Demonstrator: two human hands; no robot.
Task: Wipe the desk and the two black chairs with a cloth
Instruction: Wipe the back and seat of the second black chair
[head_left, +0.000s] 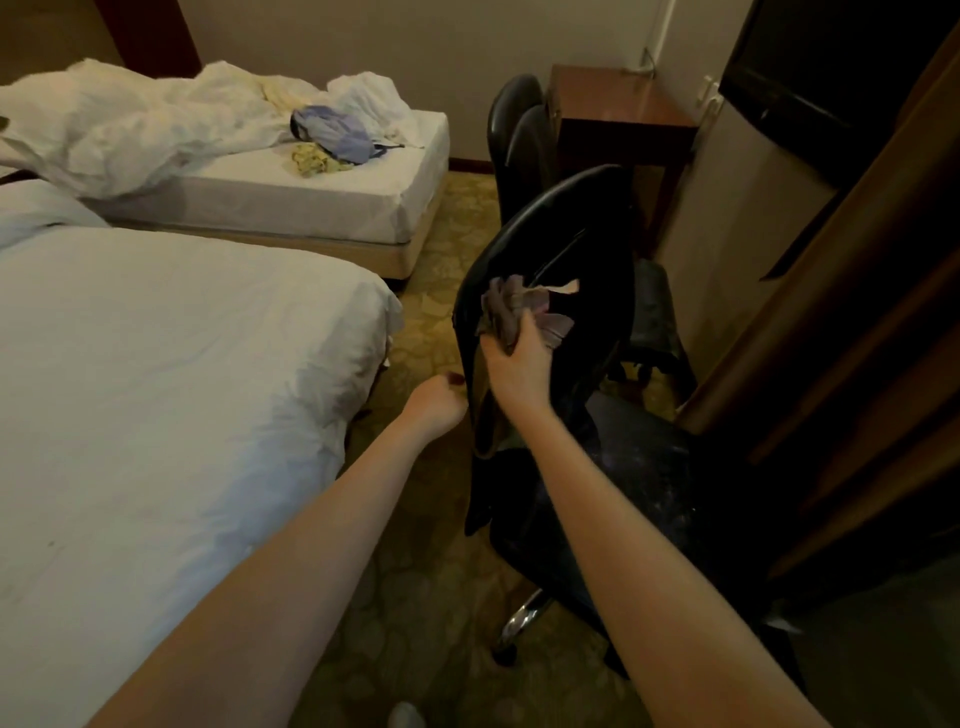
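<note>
Right hand (511, 358): yours; fingers closed round the cloth, pressing it flat to the near chair's backrest.
Cloth (519, 312): grey-lilac, bunched; lies on the upper half of the backrest, just beyond your right fingertips, a loose tail trailing to the right.
Left hand (439, 402): curled into a loose fist at the backrest's left edge, touching or just beside it; whether it grips the edge cannot be told. It seems to be steadying the chair.
Near chair (561, 244): black, on a chrome base; backrest tilted, its long axis running from the rounded top, far from you, down to the seat, near you. A pale tear shows just right of the cloth.
Far chair (519, 135): black, well beyond the near one, standing against the desk; untouched at this moment.
Desk (618, 106): dark wood, in the far corner; top looks bare.
Bed (156, 389): white, close on your left, apart from the chair.
Key relation: unwiped backrest lies both up and down from the cloth along that long axis; your right hand is the nearer and already on it.
Step, as judged: wiping the near chair's back; seat and far chair look still to do.
</note>
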